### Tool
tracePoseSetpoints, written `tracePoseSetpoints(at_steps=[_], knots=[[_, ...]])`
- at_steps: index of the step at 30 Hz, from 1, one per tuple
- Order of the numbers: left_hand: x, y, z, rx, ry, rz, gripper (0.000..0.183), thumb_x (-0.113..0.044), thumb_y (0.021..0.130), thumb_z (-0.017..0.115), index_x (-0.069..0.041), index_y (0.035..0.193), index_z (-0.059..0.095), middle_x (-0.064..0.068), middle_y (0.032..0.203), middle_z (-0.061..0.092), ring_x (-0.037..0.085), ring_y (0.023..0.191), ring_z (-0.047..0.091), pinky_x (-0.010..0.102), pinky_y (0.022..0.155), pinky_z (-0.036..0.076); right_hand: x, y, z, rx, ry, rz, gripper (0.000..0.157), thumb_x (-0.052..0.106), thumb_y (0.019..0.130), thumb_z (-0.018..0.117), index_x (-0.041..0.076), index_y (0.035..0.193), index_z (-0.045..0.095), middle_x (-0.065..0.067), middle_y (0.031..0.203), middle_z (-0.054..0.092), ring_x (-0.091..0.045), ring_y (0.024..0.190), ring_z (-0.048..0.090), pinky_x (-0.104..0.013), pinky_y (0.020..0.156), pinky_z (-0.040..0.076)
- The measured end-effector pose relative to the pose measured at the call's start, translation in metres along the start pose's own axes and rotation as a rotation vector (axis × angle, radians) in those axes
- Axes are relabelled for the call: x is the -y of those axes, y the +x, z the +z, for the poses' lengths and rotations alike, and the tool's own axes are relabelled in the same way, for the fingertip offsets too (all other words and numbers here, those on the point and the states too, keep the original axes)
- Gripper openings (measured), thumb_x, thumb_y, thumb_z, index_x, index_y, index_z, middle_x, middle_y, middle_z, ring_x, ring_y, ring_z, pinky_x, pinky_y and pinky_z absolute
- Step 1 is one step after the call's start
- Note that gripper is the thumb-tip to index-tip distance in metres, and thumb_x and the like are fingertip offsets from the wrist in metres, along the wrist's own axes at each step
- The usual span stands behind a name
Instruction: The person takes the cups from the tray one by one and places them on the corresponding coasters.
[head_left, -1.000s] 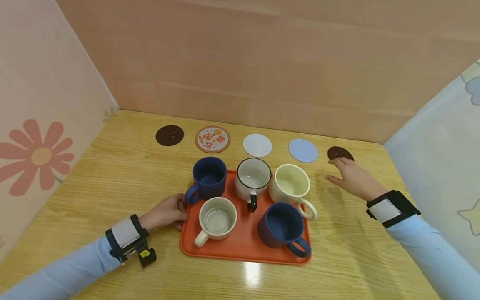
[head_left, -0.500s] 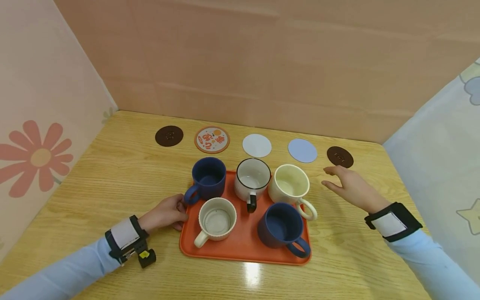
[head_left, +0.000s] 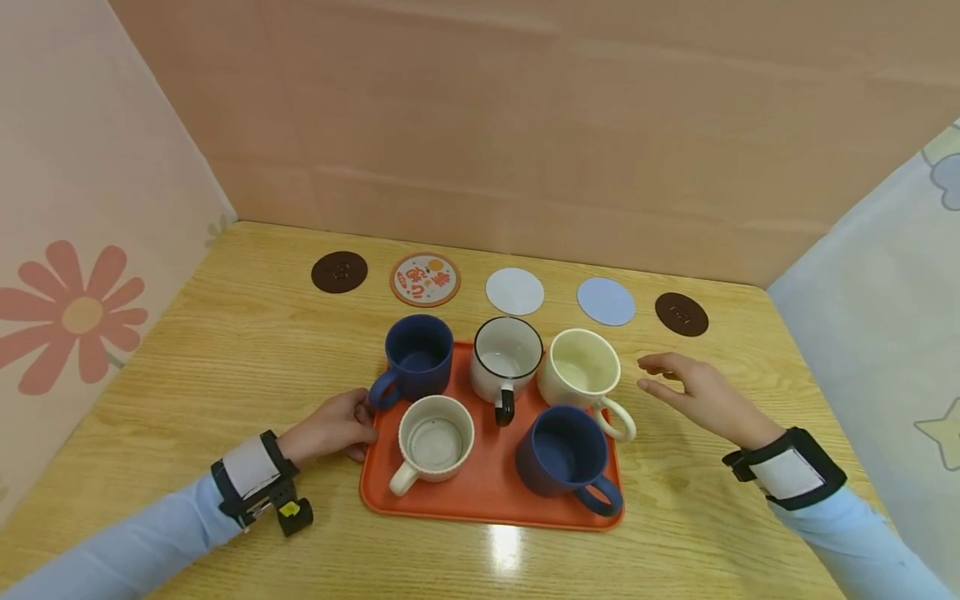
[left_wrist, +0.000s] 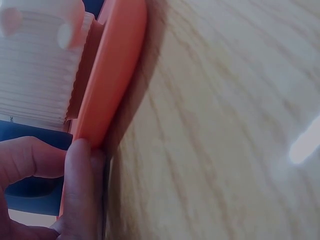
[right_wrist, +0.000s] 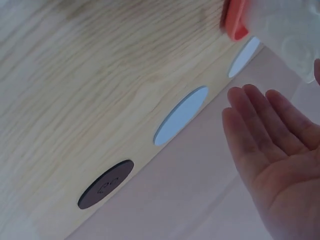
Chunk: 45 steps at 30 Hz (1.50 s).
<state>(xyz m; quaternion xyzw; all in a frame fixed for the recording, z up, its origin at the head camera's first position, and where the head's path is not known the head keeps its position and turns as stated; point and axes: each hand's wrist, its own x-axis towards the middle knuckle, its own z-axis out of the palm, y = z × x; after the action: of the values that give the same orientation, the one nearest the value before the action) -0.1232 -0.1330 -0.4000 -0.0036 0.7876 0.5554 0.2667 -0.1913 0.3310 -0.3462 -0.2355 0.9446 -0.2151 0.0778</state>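
1. The orange tray [head_left: 483, 492] lies flat on the wooden table [head_left: 240, 350], in front of you and near the middle. It carries five mugs: at the back the rear navy mug [head_left: 418, 358], the black-rimmed white mug [head_left: 506, 360] and the pale yellow mug [head_left: 579, 367]; in front the cream ribbed mug [head_left: 435, 437] and the front navy mug [head_left: 561, 452]. All five stand upright, and in the last second none has moved.

2. Your left hand [head_left: 335, 427] pinches the tray at its left edge, just beside the handle of the rear navy mug. This grip remains the same.

3. Your right hand [head_left: 701, 396] is what has changed. One second ago it partly covered the right brown coaster [head_left: 682, 314]; now it has drawn back toward you, near the pale yellow mug but apart from it. Its fingers are relaxed and grasp nothing.

4. Behind the tray, the left brown coaster [head_left: 340, 272], the patterned coaster [head_left: 425, 279], the white coaster [head_left: 515, 291] and the pale blue coaster [head_left: 606, 301] complete the row. For your work, I judge (with some caution) that this retreat leaves the whole row uncovered, while every mug remains on the tray.
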Motion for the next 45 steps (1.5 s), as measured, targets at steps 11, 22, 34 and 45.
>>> tracePoseSetpoints(at_steps=[11, 22, 34, 45], knots=[[-0.002, 0.001, -0.001, 0.005, 0.006, 0.000, 0.032, 0.002, 0.071, 0.057, 0.008, 0.100, 0.044, 0.008, 0.074, 0.048, 0.015, 0.055, 0.055, 0.029, 0.053, 0.052, 0.011, -0.007, 0.002, 0.029, 0.130, -0.039, 0.034, 0.020, 0.092, 0.053, 0.000, 0.119, 0.055, -0.011, 0.113, 0.060, -0.029, 0.100, 0.059, -0.038, 0.081, 0.050], [-0.003, 0.001, -0.002, 0.020, 0.000, 0.023, 0.034, 0.002, 0.071, 0.056, 0.009, 0.102, 0.044, 0.008, 0.074, 0.047, 0.015, 0.056, 0.056, 0.030, 0.053, 0.053, 0.021, -0.012, 0.013, 0.044, 0.207, -0.134, 0.021, 0.013, 0.091, 0.054, 0.009, 0.109, 0.062, 0.001, 0.103, 0.063, -0.007, 0.096, 0.057, -0.025, 0.077, 0.051], [-0.002, 0.000, -0.001, 0.010, 0.009, 0.009, 0.032, 0.003, 0.071, 0.056, 0.008, 0.100, 0.044, 0.008, 0.074, 0.047, 0.015, 0.056, 0.056, 0.030, 0.054, 0.053, 0.023, -0.015, 0.025, 0.157, 0.381, -0.045, 0.022, 0.015, 0.093, 0.051, 0.005, 0.108, 0.062, -0.007, 0.095, 0.061, -0.007, 0.078, 0.049, -0.023, 0.061, 0.041], [-0.001, 0.000, -0.001, 0.006, 0.018, 0.008, 0.032, 0.002, 0.071, 0.057, 0.009, 0.100, 0.044, 0.009, 0.074, 0.049, 0.015, 0.056, 0.056, 0.031, 0.054, 0.053, 0.018, -0.009, 0.036, 0.260, 0.579, -0.051, 0.029, 0.013, 0.097, 0.041, -0.004, 0.108, 0.061, -0.004, 0.101, 0.066, -0.011, 0.093, 0.061, -0.021, 0.081, 0.048]])
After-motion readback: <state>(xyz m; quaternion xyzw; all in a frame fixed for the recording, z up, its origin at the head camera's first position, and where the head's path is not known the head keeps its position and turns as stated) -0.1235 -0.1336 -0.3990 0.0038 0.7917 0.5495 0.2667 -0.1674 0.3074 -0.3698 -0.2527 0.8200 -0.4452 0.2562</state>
